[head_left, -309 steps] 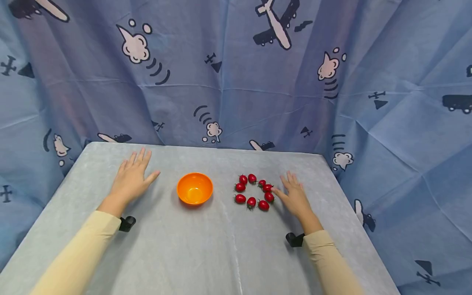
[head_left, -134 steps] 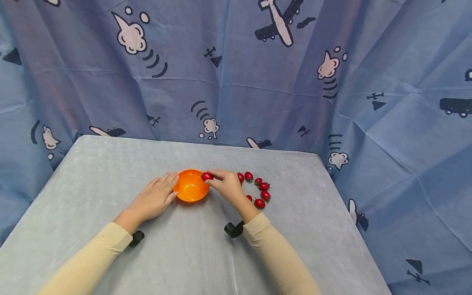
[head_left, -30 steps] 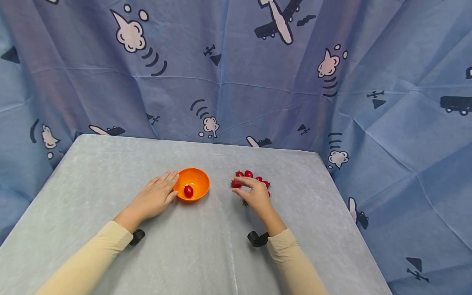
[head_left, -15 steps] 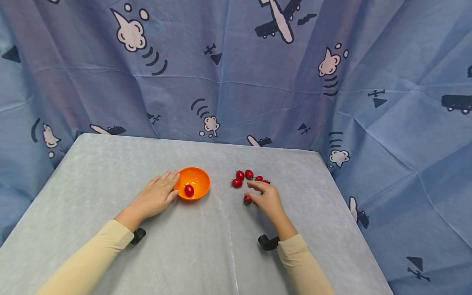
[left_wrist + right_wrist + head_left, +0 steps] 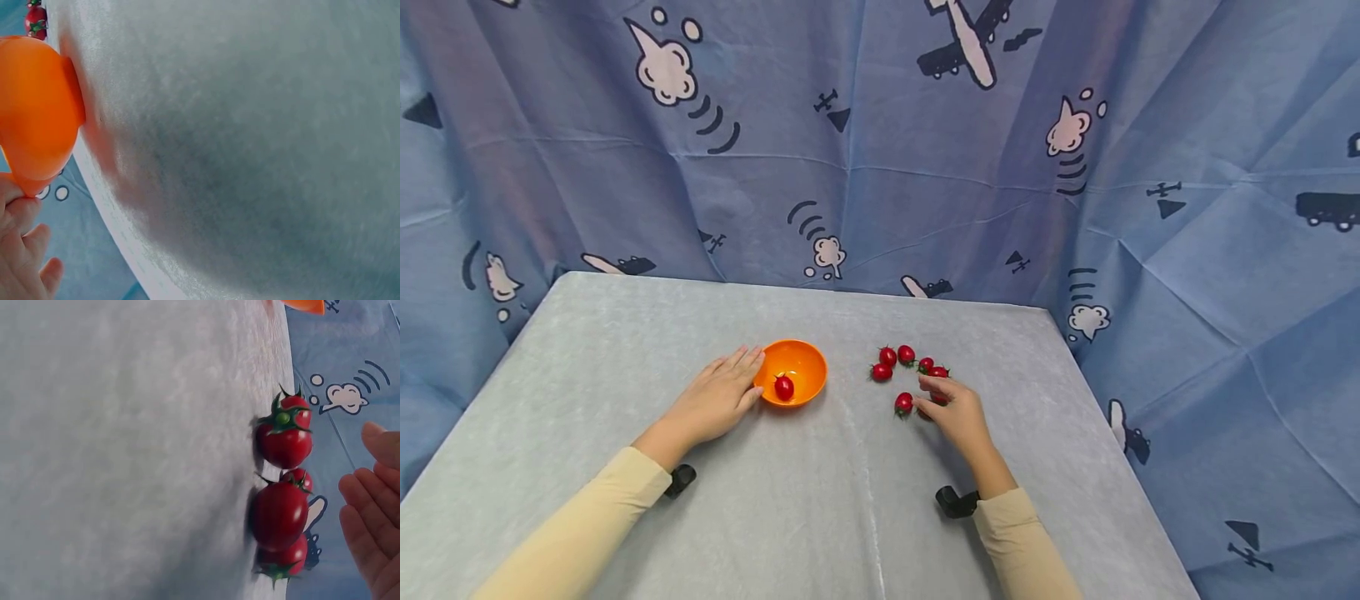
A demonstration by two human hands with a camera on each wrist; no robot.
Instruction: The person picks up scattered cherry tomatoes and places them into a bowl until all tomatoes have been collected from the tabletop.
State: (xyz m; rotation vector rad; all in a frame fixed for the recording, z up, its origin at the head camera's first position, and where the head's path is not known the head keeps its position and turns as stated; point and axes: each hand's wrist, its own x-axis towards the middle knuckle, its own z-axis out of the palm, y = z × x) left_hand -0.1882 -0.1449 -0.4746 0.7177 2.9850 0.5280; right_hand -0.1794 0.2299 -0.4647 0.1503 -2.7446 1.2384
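An orange bowl point(image 5: 809, 372) stands near the middle of the table, and one cherry tomato point(image 5: 784, 388) lies in it. My left hand point(image 5: 715, 405) rests on the bowl's left rim with its fingers extended; the left wrist view shows those fingers point(image 5: 22, 212) at the bowl's edge. My right hand point(image 5: 961, 418) hovers over the front right of a loose ring of cherry tomatoes point(image 5: 904, 404), partly hiding some of them. In the right wrist view its thumb and fingers are apart, with nothing between them, beside the red tomatoes point(image 5: 279, 515) with green stems.
A pale grey cloth covers the table point(image 5: 760, 517). Behind it and at the sides hangs a blue curtain point(image 5: 970, 225) printed with planes and clouds. A black wrist camera point(image 5: 957, 502) sits at the right cuff, another point(image 5: 681, 481) at the left.
Earlier my left hand came to the bowl, and my right hand carried a tomato there, which now lies inside. Since then my right hand has moved back rightward over the ring.
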